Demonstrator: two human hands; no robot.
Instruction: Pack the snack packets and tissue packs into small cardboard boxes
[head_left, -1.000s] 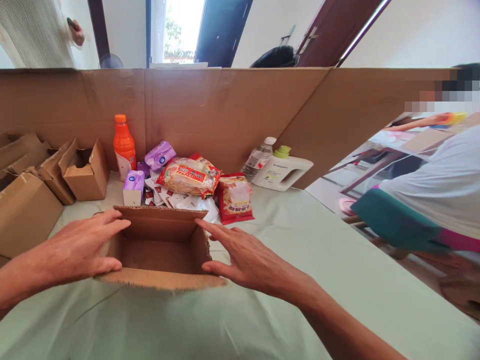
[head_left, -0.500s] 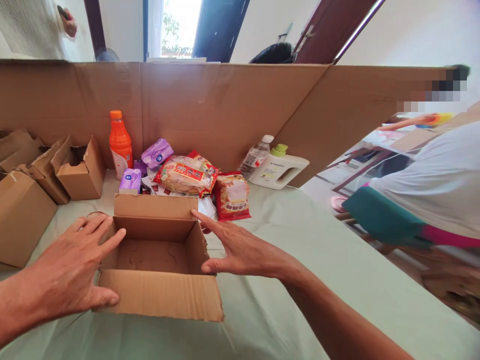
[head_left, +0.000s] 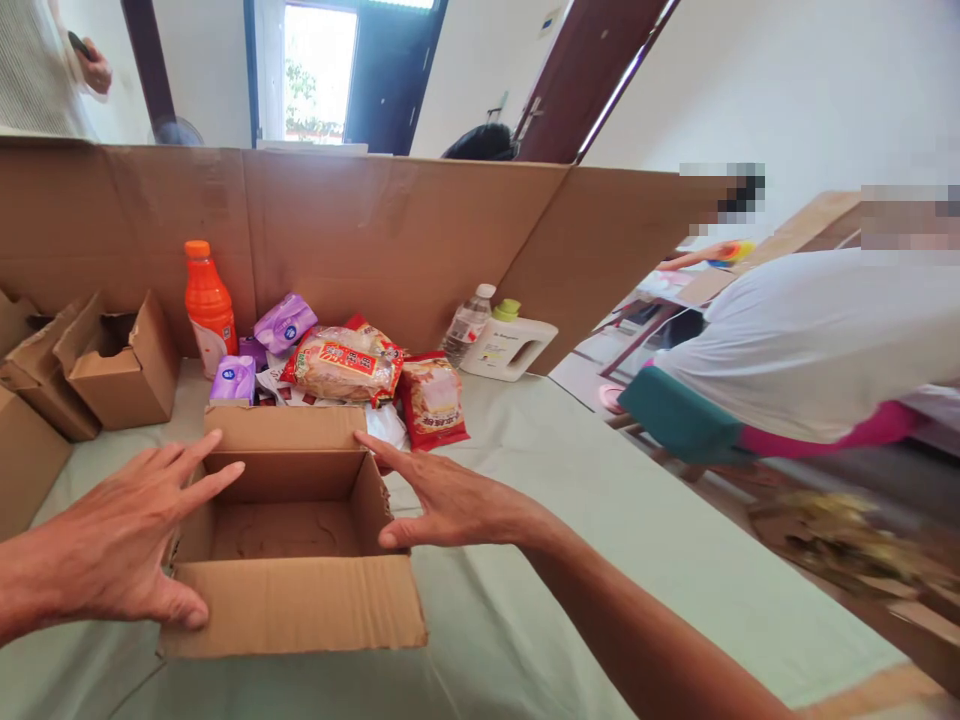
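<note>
An open cardboard box (head_left: 292, 610) with its front and back flaps folded outward stands on the cloth-covered table; its inside holds nothing. My left hand (head_left: 142, 540) is at the box's left side, fingers spread, thumb resting over the front flap's left end. Along the right side, my right hand (head_left: 442, 500) has its index finger stretched to the back flap's corner and its thumb by the front right corner. Its other fingers are partly hidden. Behind the box lie purple tissue packs (head_left: 285, 323), a large red-and-clear food bag (head_left: 345, 362) and a smaller red snack bag (head_left: 433, 400).
An orange drink bottle (head_left: 208, 310), a clear bottle (head_left: 469, 325) and a white jug with a green cap (head_left: 510, 345) stand before a cardboard partition (head_left: 390, 230). More cardboard boxes (head_left: 124, 370) are at left. A person in a white shirt (head_left: 817, 340) sits at right.
My view has turned to the right, so the scene sits further left. My left fingers look a little more spread. Both hands remain at the sides of the box.
</note>
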